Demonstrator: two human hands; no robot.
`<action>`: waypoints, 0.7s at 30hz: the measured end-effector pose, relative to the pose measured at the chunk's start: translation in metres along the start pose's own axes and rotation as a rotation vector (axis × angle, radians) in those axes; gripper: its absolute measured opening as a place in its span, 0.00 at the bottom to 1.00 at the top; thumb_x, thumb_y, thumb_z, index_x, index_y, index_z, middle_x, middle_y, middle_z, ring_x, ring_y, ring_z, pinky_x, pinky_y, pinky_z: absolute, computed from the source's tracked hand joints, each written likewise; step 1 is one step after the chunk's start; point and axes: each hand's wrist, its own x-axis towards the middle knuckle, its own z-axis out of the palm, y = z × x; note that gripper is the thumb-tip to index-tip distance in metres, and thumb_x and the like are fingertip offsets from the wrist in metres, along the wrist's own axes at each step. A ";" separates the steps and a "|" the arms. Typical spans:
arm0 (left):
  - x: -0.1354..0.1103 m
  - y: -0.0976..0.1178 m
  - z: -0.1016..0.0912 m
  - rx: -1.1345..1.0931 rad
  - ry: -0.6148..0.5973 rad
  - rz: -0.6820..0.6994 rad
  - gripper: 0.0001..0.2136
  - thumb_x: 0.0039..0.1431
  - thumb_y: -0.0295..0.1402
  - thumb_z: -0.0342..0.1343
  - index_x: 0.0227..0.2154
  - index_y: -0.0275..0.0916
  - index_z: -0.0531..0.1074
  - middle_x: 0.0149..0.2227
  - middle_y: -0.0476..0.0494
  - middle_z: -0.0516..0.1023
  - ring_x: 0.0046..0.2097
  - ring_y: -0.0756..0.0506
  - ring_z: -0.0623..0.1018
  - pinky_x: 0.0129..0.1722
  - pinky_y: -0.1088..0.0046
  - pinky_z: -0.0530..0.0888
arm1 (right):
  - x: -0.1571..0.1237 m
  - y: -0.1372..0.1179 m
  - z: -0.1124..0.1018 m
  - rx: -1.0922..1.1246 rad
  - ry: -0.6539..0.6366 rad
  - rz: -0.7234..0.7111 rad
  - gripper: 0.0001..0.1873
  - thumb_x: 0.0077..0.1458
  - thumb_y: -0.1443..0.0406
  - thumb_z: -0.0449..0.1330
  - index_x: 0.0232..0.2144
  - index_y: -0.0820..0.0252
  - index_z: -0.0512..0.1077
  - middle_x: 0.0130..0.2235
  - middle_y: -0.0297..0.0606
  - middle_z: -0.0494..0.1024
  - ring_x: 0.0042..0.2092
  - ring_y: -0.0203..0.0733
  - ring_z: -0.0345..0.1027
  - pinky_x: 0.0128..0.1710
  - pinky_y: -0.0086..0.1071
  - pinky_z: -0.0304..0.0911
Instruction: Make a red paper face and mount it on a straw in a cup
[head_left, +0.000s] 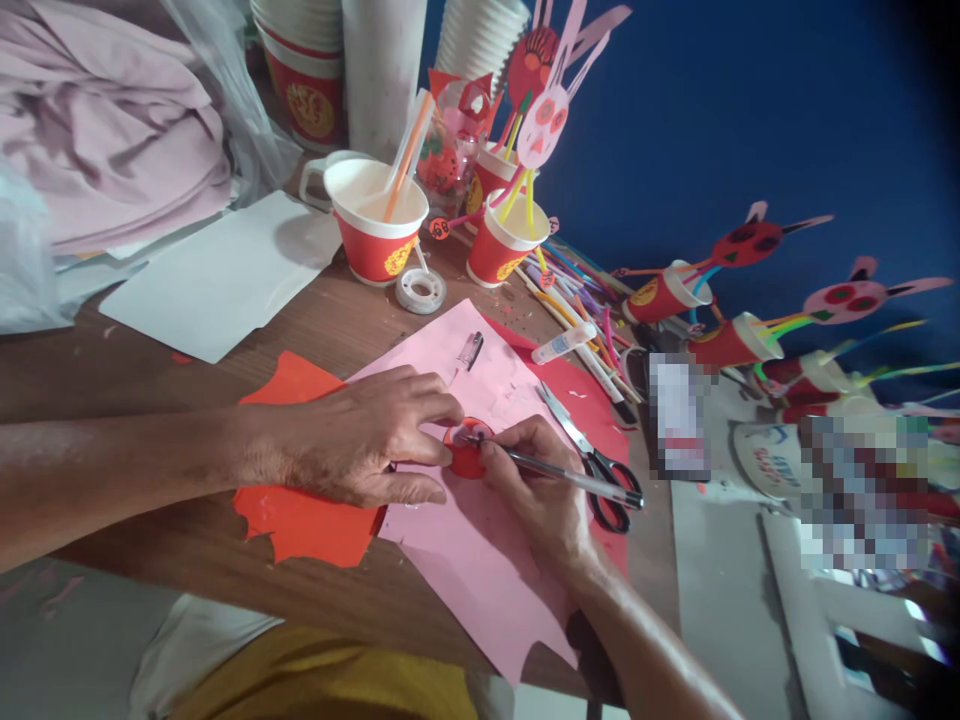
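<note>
Pinching a pen (pixel 577 479) over a small red disc (pixel 466 463), head view.
So the right hand (pixel 544 490) is gripping that pen down low, thumb and fingers closing snugly around it. Its long axis is slanting, tip end pointing left at the disc's pale patch, back end sticking out right over the scissors (pixel 564 418); can't tell if the tip's actually touching. Disc is sitting on the pink sheet (pixel 465 560), just left of the pen grip and tucked between both hands, so neither one is clearly nearer. The left hand (pixel 356 430) is lying palm-down, fingers loosely spread, fingertips resting at the disc's left edge and not wrapping around anything. Orange paper (pixel 319 530) is poking out from beneath it.
</note>
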 end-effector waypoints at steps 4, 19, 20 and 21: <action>0.000 0.000 -0.001 0.013 -0.027 -0.009 0.08 0.60 0.39 0.58 0.35 0.41 0.79 0.47 0.39 0.73 0.48 0.39 0.70 0.49 0.60 0.66 | 0.000 0.002 -0.001 -0.056 0.025 -0.015 0.07 0.55 0.62 0.62 0.28 0.57 0.68 0.21 0.28 0.72 0.20 0.31 0.61 0.19 0.26 0.55; 0.002 0.001 -0.002 0.017 -0.052 -0.021 0.09 0.60 0.40 0.58 0.37 0.41 0.78 0.47 0.39 0.73 0.48 0.39 0.70 0.49 0.60 0.66 | 0.001 0.004 0.000 -0.023 0.005 -0.022 0.07 0.56 0.62 0.62 0.30 0.57 0.68 0.23 0.28 0.74 0.22 0.32 0.63 0.21 0.27 0.57; 0.002 0.001 -0.002 0.017 -0.044 -0.019 0.09 0.59 0.39 0.58 0.37 0.41 0.78 0.47 0.39 0.73 0.48 0.39 0.70 0.49 0.60 0.66 | 0.001 0.004 -0.001 -0.019 -0.004 -0.018 0.07 0.57 0.62 0.62 0.30 0.57 0.68 0.23 0.28 0.74 0.22 0.32 0.63 0.21 0.26 0.57; 0.002 0.001 -0.001 0.018 -0.042 -0.016 0.09 0.59 0.39 0.58 0.37 0.42 0.78 0.47 0.39 0.73 0.48 0.39 0.70 0.49 0.60 0.66 | 0.001 0.004 -0.001 -0.018 -0.012 -0.014 0.06 0.57 0.62 0.62 0.30 0.57 0.68 0.23 0.28 0.74 0.22 0.32 0.63 0.21 0.26 0.57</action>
